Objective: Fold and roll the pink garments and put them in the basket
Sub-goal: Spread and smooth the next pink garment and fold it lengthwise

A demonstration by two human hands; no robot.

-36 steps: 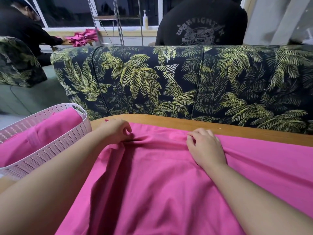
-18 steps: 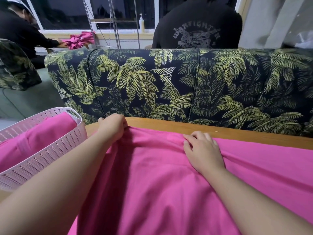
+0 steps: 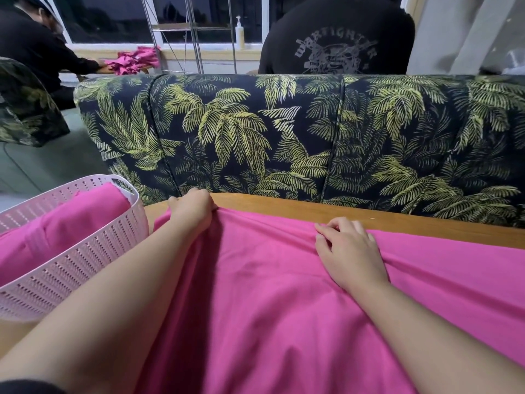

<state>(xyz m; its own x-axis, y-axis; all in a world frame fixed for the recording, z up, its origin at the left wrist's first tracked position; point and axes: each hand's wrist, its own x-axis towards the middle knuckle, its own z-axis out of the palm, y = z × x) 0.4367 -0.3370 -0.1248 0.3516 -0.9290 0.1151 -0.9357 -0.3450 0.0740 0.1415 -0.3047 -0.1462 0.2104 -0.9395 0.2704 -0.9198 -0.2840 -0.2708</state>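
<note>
A large pink garment [image 3: 270, 294] lies spread over the wooden table [image 3: 369, 221] in front of me. My left hand [image 3: 194, 207] grips its far left corner near the table's far edge, fingers curled round the cloth. My right hand [image 3: 348, 245] lies on the garment's far edge further right, its fingertips curled into the fabric. A pale pink perforated basket [image 3: 85, 251] stands at the left of the table. Rolled pink garments [image 3: 71, 220] lie inside it.
A dark sofa with a palm-leaf print [image 3: 312, 137] backs right against the table's far edge. Behind it sits a person in a black shirt [image 3: 338, 38]. At far left another person handles a pile of pink cloth [image 3: 133, 62] by a metal rack.
My left hand has pulled the garment's corner away from me and leftward to the table's far edge, flattening the cloth. My right hand slid slightly along the edge.
</note>
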